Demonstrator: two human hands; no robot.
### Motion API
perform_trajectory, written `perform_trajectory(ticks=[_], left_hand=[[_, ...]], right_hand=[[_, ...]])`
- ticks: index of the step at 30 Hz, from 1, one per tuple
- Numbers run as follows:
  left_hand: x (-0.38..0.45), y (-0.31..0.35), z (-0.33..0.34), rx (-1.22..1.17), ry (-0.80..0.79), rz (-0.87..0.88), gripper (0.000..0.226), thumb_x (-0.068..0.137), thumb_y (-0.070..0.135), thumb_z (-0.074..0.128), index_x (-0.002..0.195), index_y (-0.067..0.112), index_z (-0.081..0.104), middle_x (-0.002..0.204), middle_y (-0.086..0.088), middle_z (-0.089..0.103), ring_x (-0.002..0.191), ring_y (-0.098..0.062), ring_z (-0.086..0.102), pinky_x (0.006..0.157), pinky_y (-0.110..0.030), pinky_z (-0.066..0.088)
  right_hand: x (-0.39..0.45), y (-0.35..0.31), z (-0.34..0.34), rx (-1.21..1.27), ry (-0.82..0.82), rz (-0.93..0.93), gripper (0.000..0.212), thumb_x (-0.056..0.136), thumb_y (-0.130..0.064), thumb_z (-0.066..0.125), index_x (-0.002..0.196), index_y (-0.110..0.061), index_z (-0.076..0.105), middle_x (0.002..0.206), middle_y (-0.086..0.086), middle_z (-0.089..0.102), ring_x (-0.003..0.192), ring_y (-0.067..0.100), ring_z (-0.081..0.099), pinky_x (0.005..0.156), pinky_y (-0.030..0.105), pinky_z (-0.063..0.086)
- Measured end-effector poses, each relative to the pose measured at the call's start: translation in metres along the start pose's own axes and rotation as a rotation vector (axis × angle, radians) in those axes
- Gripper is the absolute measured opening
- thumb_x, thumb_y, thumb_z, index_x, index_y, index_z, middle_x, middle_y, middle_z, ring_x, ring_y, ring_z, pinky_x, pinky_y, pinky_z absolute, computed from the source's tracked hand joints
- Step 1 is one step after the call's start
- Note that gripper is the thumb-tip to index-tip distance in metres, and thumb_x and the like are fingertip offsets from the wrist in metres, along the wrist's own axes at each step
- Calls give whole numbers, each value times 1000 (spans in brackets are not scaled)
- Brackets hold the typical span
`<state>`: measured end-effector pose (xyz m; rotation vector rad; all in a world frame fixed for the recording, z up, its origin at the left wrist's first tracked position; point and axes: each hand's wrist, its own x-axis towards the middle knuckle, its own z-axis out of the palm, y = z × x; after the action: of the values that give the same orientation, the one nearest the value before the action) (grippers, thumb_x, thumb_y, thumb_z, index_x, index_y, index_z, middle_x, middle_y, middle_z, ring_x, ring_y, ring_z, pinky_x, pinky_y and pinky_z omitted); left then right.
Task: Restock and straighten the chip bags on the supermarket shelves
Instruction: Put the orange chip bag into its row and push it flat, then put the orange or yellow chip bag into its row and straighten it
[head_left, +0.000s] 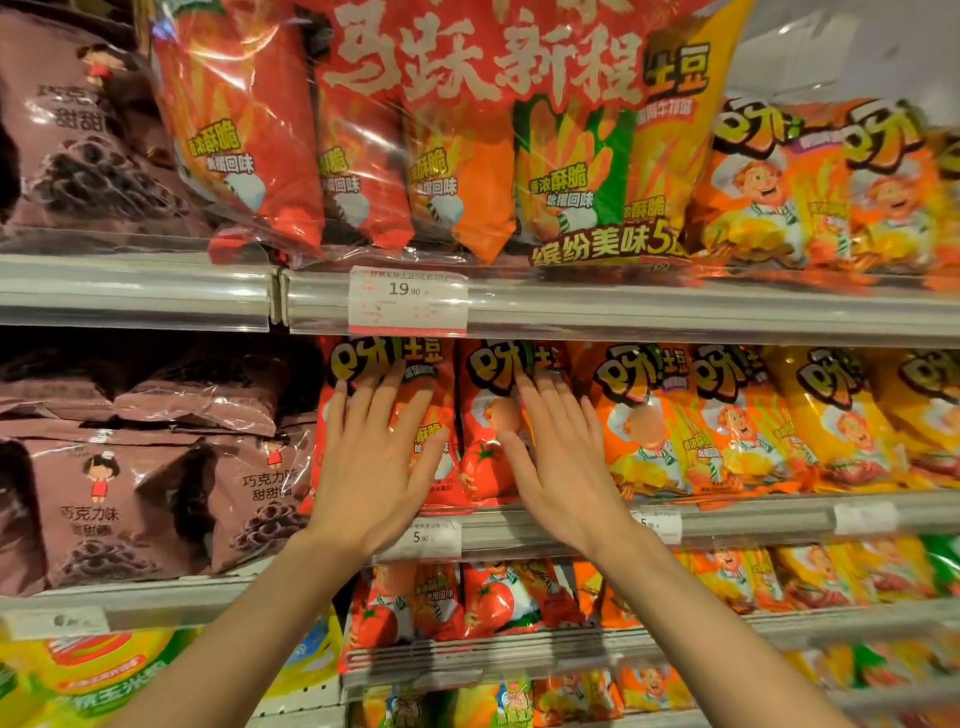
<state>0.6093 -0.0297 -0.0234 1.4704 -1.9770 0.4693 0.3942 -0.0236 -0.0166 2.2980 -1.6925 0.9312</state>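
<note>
Two red tomato-flavour chip bags stand side by side on the middle shelf. My left hand lies flat on the left red bag, fingers spread and pointing up. My right hand lies flat, fingers apart, on the right red bag at its right edge. Neither hand grips anything. To the right stand orange bags and yellow bags in an upright row.
A big clear multipack of chip bags fills the shelf above, over a 19.90 price tag. Brown chocolate snack bags are at the left. Lower shelves hold more red, orange and yellow bags.
</note>
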Motion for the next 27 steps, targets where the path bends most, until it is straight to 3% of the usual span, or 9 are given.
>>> perform_trajectory(ticks=[5, 10, 13, 16, 21, 24, 27], left_hand=[[0, 38, -5, -120, 34, 50, 51, 103, 43, 41, 146, 15, 50, 141, -16, 52, 133, -32, 41, 117, -51, 28], [8, 88, 1, -147, -47, 135, 48, 102, 41, 45, 144, 18, 50, 150, -13, 46, 131, -31, 45, 115, -49, 30], [21, 122, 12, -156, -101, 185, 52, 100, 40, 49, 147, 18, 49, 153, -12, 44, 133, -33, 48, 114, -51, 35], [34, 150, 27, -116, -164, 242, 59, 99, 46, 50, 152, 21, 42, 158, -13, 38, 140, -33, 42, 118, -48, 29], [52, 174, 47, 8, -273, 239, 74, 97, 69, 28, 161, 37, 8, 165, -15, 17, 149, -32, 28, 126, -47, 10], [55, 185, 55, 55, -311, 223, 75, 95, 74, 24, 160, 41, 3, 168, -14, 8, 150, -31, 29, 126, -48, 8], [53, 186, 58, 55, -317, 215, 79, 94, 71, 34, 160, 41, 1, 169, -16, 8, 149, -32, 30, 124, -46, 8]], right_hand=[[-21, 29, -29, -7, 40, -9, 58, 107, -46, 31, 159, -22, 22, 166, 5, 20, 155, 20, 10, 125, 47, 7], [-37, 95, -58, -79, 103, 41, 55, 104, -42, 38, 151, -15, 41, 158, 13, 37, 146, 31, 32, 119, 53, 25], [-45, 139, -69, -169, 45, 13, 58, 104, -46, 34, 152, -14, 41, 159, 13, 37, 146, 30, 32, 121, 50, 23], [-45, 177, -77, -232, -31, -30, 67, 101, -56, 26, 155, -16, 36, 162, 12, 31, 150, 29, 27, 123, 49, 17], [-34, 212, -78, -349, -156, -113, 80, 97, -71, 4, 161, -23, 15, 167, 7, 20, 155, 25, 9, 124, 47, -3], [-31, 221, -72, -361, -190, -155, 77, 100, -68, 5, 161, -22, 14, 166, 8, 24, 155, 25, 9, 123, 53, -3], [-27, 219, -64, -310, -196, -173, 77, 100, -66, 4, 160, -19, 18, 165, 9, 25, 156, 25, 7, 122, 57, -1]])
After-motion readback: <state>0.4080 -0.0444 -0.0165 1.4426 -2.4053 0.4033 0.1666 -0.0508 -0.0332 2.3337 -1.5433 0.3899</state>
